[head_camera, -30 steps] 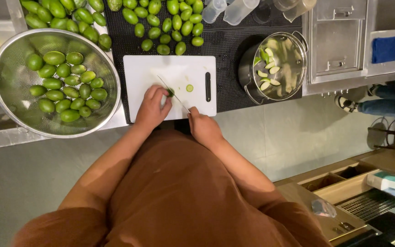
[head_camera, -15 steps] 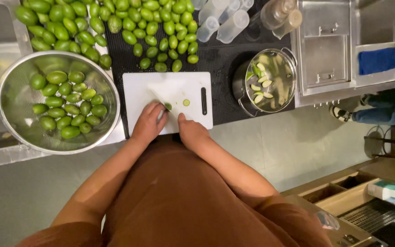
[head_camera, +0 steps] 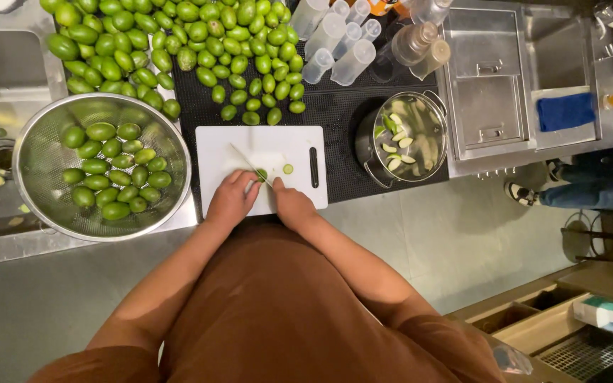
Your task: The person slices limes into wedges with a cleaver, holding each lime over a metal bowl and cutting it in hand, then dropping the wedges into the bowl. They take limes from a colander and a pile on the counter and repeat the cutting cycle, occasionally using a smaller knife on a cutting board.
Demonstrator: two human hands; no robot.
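A white cutting board (head_camera: 221, 145) lies on a black mat in front of me. My left hand (head_camera: 232, 200) pins a small green fruit (head_camera: 261, 174) to the board with its fingertips. My right hand (head_camera: 291, 203) grips a knife (head_camera: 248, 162). Its thin blade runs up and to the left across the board, with the edge at the fruit. A small cut-off green piece (head_camera: 288, 169) lies just right of the fruit.
A metal colander (head_camera: 40, 152) with several green fruits stands left of the board. A heap of green fruits (head_camera: 179, 42) covers the mat behind. A steel pot (head_camera: 431, 145) of cut slices stands to the right, clear plastic bottles (head_camera: 335, 46) behind it. Another person's legs (head_camera: 583, 191) are far right.
My right hand has closed in beside the left, and the knife now rests at the fruit. The view has shifted slightly, so the board sits lower in the picture.
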